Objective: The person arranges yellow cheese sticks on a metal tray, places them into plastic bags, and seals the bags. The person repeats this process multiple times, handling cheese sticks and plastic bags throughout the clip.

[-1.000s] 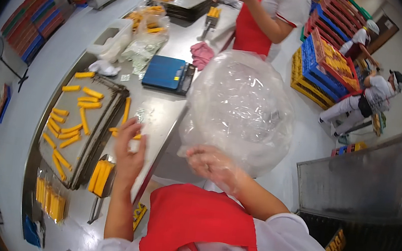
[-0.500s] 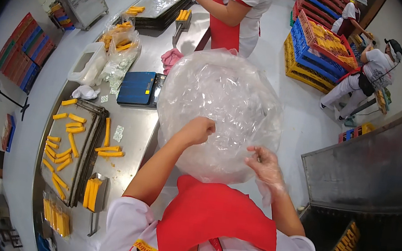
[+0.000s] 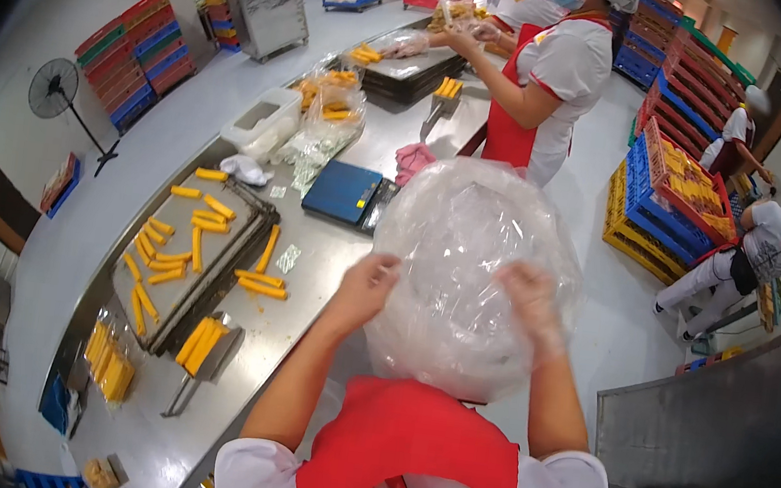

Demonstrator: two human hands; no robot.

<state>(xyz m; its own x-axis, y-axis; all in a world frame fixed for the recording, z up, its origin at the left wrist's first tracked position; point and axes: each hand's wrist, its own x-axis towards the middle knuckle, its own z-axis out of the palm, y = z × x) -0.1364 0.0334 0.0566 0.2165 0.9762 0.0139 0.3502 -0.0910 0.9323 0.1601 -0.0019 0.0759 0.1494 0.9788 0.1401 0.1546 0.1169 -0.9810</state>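
A wide, round heap of clear plastic bags (image 3: 471,225) stands in front of me; whatever holds it up is hidden under the plastic. My left hand (image 3: 363,291) is over its left side, fingers curled closed. Across from it, above the right side, my right hand (image 3: 531,305) has its fingers drawn in and is blurred; thin clear plastic seems to cover it like a glove. Anything pinched in either hand is too transparent to make out. On the steel table (image 3: 300,267) at my left, yellow sticks (image 3: 197,250) lie on a dark tray (image 3: 172,290).
A blue scale (image 3: 342,191), a pink cloth (image 3: 412,162), a white tub (image 3: 263,121) and a metal scoop of yellow sticks (image 3: 205,346) rest on the table. Co-workers stand beyond. Stacked crates (image 3: 662,214) rise at right; a grey metal panel (image 3: 702,409) is nearer.
My view has swung, so the table and crates sit differently in the picture. My right hand has lifted from the heap's near right edge and now blurs. My left hand sits nearer the heap's left edge.
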